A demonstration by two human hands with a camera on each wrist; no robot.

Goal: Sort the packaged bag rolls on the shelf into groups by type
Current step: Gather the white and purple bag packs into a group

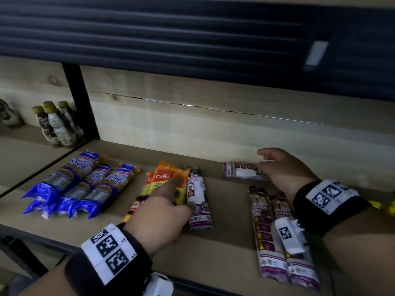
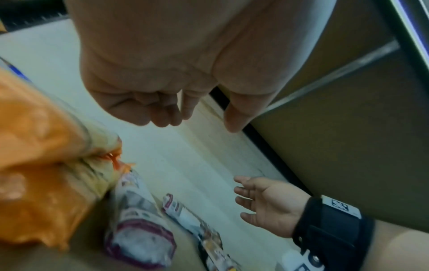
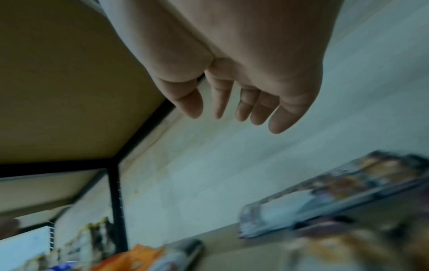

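Observation:
Three blue "Singlet Handle" rolls [image 1: 85, 184] lie side by side at the shelf's left. Orange Casa packs [image 1: 162, 176] [image 2: 34, 165] sit mid-shelf with one purple-and-white drawstring roll [image 1: 199, 208] [image 2: 139, 229] right beside them. My left hand [image 1: 179, 193] [image 2: 185, 113] hovers over the orange packs, fingers loosely curled and holding nothing. Another drawstring roll [image 1: 241, 170] [image 3: 301, 207] lies crosswise near the back. My right hand [image 1: 275, 165] [image 3: 227, 111] is spread over its right end, holding nothing. Two more drawstring rolls [image 1: 264, 227] lie under my right wrist.
Several bottles [image 1: 57, 124] stand in the neighbouring bay beyond a black upright post [image 1: 81, 103]. A dark shelf [image 1: 192, 28] hangs low overhead. The wooden shelf board [image 1: 224, 242] shows bare wood between the groups. Something yellow [image 1: 384, 207] peeks in at the right edge.

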